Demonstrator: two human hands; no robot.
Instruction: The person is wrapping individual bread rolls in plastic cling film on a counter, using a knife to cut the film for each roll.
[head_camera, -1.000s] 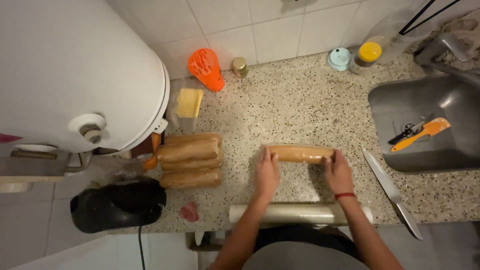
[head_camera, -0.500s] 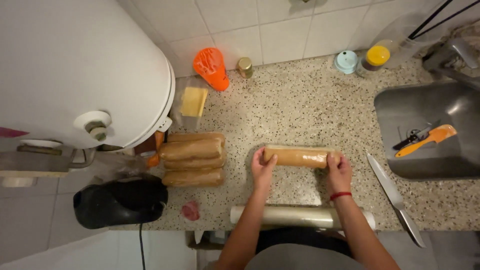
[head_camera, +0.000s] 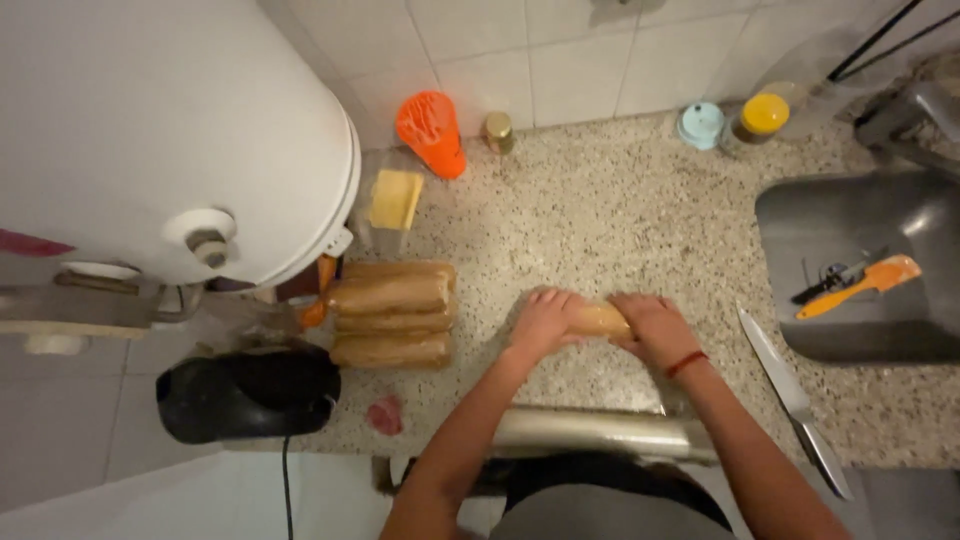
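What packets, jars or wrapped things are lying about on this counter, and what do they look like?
Wrapped roll: long, tan, held between the left hand and right hand.
Wrapped rolls: stacked pile, tan, left of the hands.
Film roll: long shiny tube at the near counter edge.
Cheese: yellow square in clear wrap, near the wall.
Small jar: gold lid, by the wall.
Jar: yellow lid, beside the sink.
Blue tub: round, pale.

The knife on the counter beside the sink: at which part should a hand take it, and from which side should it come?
Probably the dark handle of the knife, the end nearest the counter's front edge. The bare blade points away toward the sink, so a hand coming from the person's side, from above, meets the handle first. It lies flat, apart from the right hand, with clear counter around it.
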